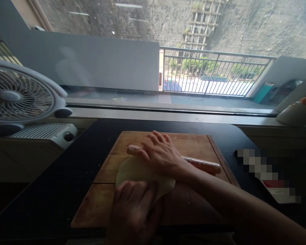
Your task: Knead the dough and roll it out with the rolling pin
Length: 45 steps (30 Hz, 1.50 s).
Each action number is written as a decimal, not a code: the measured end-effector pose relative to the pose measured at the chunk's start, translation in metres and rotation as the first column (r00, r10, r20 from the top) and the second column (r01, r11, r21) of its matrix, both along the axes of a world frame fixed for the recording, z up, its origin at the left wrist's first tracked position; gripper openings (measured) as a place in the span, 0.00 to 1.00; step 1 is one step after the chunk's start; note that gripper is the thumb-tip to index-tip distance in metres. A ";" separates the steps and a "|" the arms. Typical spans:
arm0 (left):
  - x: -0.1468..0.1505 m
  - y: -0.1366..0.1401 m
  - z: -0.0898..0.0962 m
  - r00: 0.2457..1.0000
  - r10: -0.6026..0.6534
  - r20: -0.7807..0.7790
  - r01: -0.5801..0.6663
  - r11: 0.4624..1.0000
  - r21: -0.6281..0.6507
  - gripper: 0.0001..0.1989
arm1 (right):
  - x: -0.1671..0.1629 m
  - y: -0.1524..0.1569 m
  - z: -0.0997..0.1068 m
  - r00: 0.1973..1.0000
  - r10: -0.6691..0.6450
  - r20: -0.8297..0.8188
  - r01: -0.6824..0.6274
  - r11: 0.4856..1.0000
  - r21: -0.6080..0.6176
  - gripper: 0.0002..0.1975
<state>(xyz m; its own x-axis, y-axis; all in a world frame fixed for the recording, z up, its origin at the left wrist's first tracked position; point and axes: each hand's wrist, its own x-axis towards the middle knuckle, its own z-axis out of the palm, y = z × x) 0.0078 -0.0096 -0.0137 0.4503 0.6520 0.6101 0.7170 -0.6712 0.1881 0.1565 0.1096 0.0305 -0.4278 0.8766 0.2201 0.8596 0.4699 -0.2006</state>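
A thin, pale sheet of dough lies on a wooden cutting board. My right hand rests flat across a wooden rolling pin, its fingers stretched forward and apart, palm over the pin. The pin lies at a slant over the far part of the dough, and both its ends stick out beyond the hand. Close to me, my left hand is curled at the dough's near edge and pinches it. The left fingertips are hidden in shadow.
The board lies on a dark table. At the left a white fan stands by a ribbed white appliance. A blurred-out object lies at the table's right edge. Behind are a window sill and a balcony railing.
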 end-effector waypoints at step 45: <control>0.000 -0.005 0.011 0.999 0.040 -0.035 -0.043 0.996 -0.078 0.12 | -0.009 -0.001 0.000 0.999 -0.027 -0.046 0.027 1.000 0.011 0.25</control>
